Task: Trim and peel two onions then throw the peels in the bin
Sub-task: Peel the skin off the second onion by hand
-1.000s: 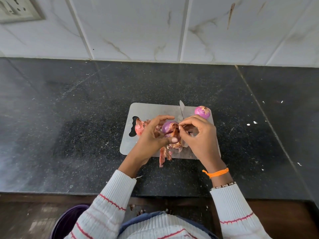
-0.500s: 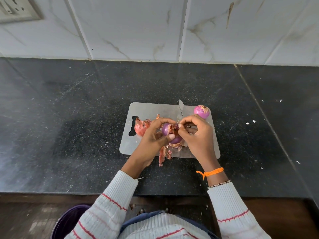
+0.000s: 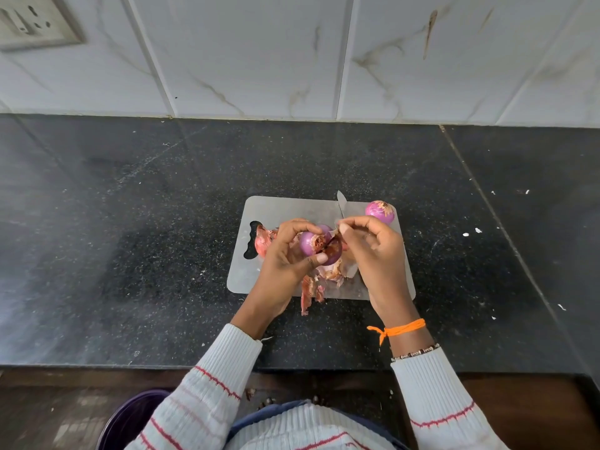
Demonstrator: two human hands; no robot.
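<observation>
My left hand (image 3: 285, 254) grips a purple onion (image 3: 310, 243) above a steel cutting board (image 3: 292, 209). My right hand (image 3: 376, 254) pinches a strip of dark skin at the onion's top and also holds a knife (image 3: 341, 203), whose blade points away from me. A second onion (image 3: 379, 212), peeled and purple, sits at the board's far right corner. Loose reddish peels (image 3: 310, 287) lie on the board's near edge and hang over it; more peels (image 3: 263, 240) lie by the board's handle hole.
The board lies on a black stone counter (image 3: 146, 238) backed by a white tiled wall (image 3: 292, 53) with a socket (image 3: 29, 24) at far left. A dark purple bin (image 3: 130, 420) stands on the floor at lower left, below the counter edge.
The onion has turned in my left hand, and my right hand's pinch has lifted from its side to its top. Both hands stay over the board.
</observation>
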